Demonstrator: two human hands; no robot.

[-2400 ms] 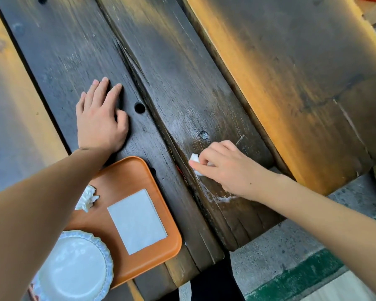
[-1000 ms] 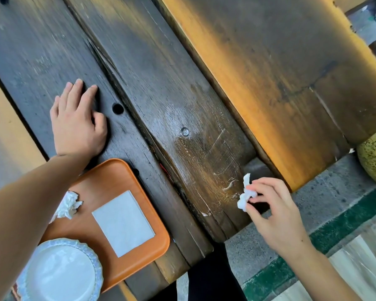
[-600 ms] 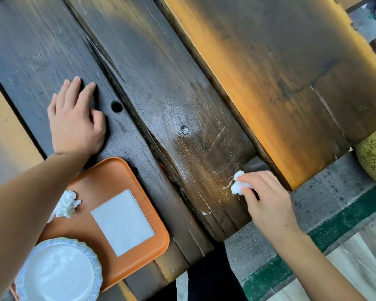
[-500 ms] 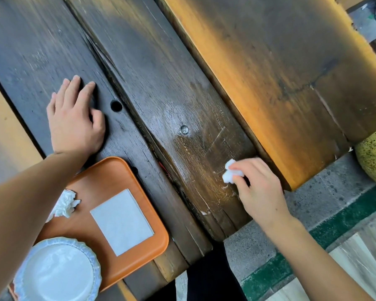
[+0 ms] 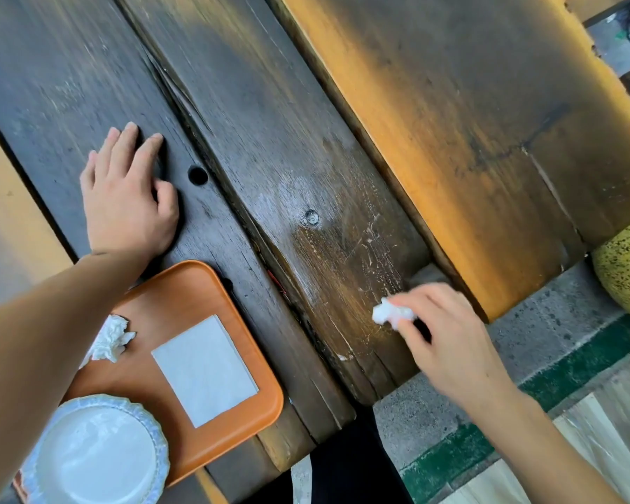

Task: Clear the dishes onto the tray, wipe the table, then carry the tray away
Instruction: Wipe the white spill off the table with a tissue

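Near the table's (image 5: 306,140) edge, right hand (image 5: 448,343) pinches crumpled white tissue (image 5: 391,313) (left hand (image 5: 128,205) flat).

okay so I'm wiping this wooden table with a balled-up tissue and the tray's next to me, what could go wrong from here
1. The orange tray appears to overhang the table's near edge, and the white plate sits at that end; a nudge from your left arm might tip it.
2. The wad of tissue pinched in your right hand is small and may shred on the rough plank, leaving white bits.
3. Crumbs could be pushed into the gap between planks.
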